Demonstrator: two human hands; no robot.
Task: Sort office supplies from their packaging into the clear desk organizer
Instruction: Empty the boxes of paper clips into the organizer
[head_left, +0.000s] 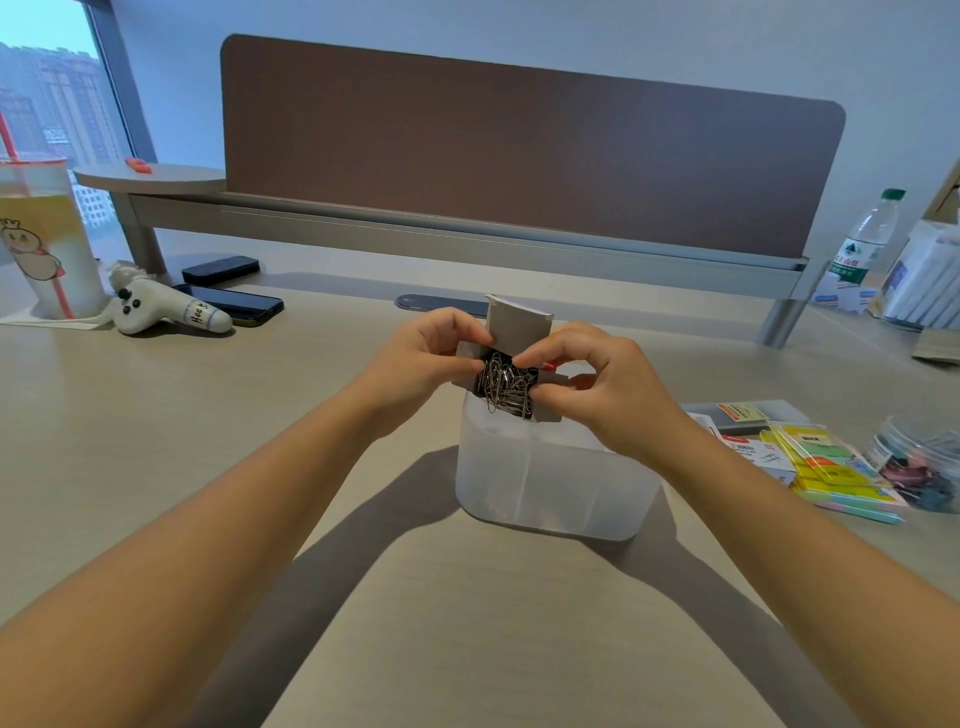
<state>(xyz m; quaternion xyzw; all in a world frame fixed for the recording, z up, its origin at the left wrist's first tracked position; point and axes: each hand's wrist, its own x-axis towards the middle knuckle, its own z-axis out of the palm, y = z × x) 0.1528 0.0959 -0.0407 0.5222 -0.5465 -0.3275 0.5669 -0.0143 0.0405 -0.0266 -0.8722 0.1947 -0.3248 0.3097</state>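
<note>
A small cardboard box (519, 325) with its flap up is held above the clear desk organizer (550, 478) at the desk's middle. Silver paper clips (506, 387) fill the box's open mouth, which is tilted toward me over the organizer's back left compartment. My left hand (423, 353) grips the box's left side. My right hand (608, 384) pinches its right side and top edge. The organizer's inner dividers show through its frosted walls; what lies in it I cannot tell.
Packs of sticky notes (831, 462) and a clear tub of coloured binder clips (919, 467) lie right of the organizer. At the left stand a drink cup (44, 239), a plush toy (161, 306) and two phones (234, 304). A water bottle (865, 239) stands far right.
</note>
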